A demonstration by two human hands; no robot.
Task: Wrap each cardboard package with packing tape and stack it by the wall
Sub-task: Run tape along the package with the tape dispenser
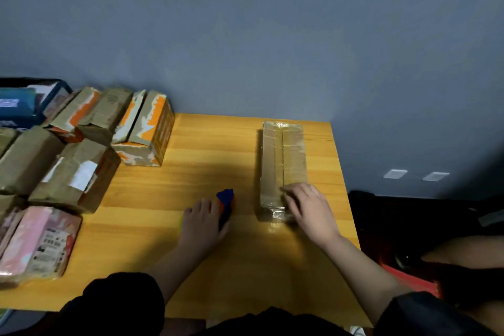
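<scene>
Right hand presses flat on the taped package; left hand grips, seemingly, a tape dispenser.

The left hand lay knuckles-up, fingers curled round the tape dispenser; right of that dispenser, the right hand rested with fingers spread, forearms bare below black sleeves

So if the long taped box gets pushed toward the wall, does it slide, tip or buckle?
The long box lies flat on the wooden table, so tipping seems unlikely. Its glossy tape wrap probably lets it slide easily. The straight edges suggest it stays stiff under the right hand.
</scene>
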